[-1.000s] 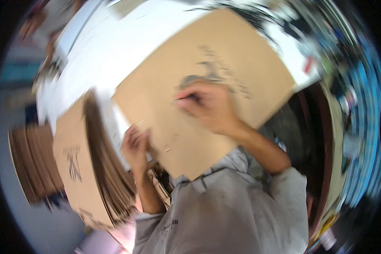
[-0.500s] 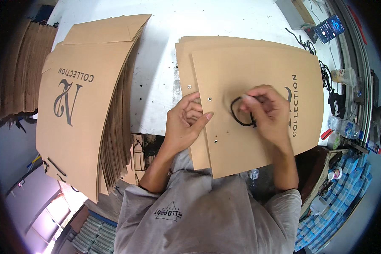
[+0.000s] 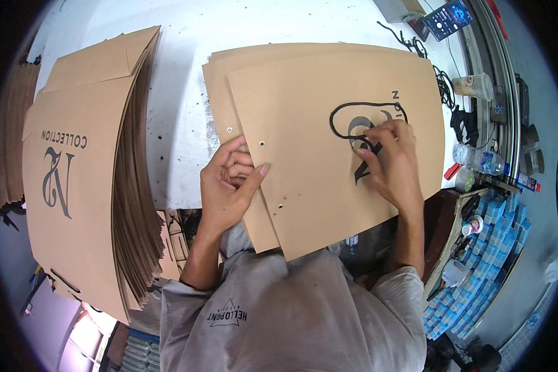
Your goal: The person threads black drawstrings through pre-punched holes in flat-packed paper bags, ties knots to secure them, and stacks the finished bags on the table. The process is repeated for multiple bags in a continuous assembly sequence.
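A flat brown paper bag [image 3: 316, 161] with dark lettering lies in front of me, on top of another bag [image 3: 220, 93] that juts out to its left. Two metal eyelets [image 3: 262, 144] sit along its left edge. My left hand [image 3: 229, 186] is closed on that edge, thumb on top and fingers curled at the side, partly beneath it. Pinched in my right hand [image 3: 392, 164] is a black cord [image 3: 333, 118], which curves in a loop over the printed part of the bag. The cord's ends are hard to make out near my fingers.
A thick pile of printed brown bags [image 3: 84, 118] stands on the left of the white table [image 3: 186, 80]. Along the right are loose black cords [image 3: 442, 87], a phone [image 3: 447, 20], a plastic cup [image 3: 473, 85] and bottles [image 3: 488, 162]. Blue-and-white bundles [image 3: 477, 266] are stacked below.
The black cord has gone from a small loop by my right hand to a wider loop spread over the lettering. My left hand keeps its hold. The whole view has shifted.
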Available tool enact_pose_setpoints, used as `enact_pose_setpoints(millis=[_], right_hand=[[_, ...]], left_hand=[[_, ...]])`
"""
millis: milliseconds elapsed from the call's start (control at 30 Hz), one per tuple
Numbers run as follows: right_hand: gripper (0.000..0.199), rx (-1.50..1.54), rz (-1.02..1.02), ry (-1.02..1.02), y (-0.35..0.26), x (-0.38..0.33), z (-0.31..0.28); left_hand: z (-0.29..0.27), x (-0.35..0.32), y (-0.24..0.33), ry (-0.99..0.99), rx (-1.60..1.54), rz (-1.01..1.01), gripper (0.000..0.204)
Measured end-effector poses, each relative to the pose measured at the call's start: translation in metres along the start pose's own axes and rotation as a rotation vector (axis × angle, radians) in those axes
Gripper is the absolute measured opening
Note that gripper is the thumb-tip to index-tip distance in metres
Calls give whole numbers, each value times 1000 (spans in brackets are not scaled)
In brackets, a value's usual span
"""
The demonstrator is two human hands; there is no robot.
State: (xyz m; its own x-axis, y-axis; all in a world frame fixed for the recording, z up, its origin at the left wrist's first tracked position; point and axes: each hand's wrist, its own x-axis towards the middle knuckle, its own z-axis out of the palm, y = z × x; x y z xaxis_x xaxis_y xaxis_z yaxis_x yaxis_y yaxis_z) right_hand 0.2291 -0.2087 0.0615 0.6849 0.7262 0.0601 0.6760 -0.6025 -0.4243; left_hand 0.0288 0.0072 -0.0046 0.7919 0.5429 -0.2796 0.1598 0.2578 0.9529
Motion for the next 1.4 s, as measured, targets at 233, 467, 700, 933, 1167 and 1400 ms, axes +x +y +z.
enact_pose_setpoints(millis=[233,467,700,933,1167,1400], right_hand=[[10,1175,388,-104,-49,-3,47],[9,889,-22,-138,-74,22,84],[15,794,-98,-73,-75,17,88],[10,674,-200,201,-86,19,102],[10,730,-170,191,-87,14,101],[11,698,-143,76,-83,20,96]], left_hand=[[1,-2,2,-28,-50,0,54],[-2,-7,4,-37,-70,-13,58],[-6,-5,7,-81,-43,-32,51],[-9,-1,3,-111,-46,6,40],[-3,10,5,-96,-54,66,28],[0,11,5,-4,-17,84,25]])
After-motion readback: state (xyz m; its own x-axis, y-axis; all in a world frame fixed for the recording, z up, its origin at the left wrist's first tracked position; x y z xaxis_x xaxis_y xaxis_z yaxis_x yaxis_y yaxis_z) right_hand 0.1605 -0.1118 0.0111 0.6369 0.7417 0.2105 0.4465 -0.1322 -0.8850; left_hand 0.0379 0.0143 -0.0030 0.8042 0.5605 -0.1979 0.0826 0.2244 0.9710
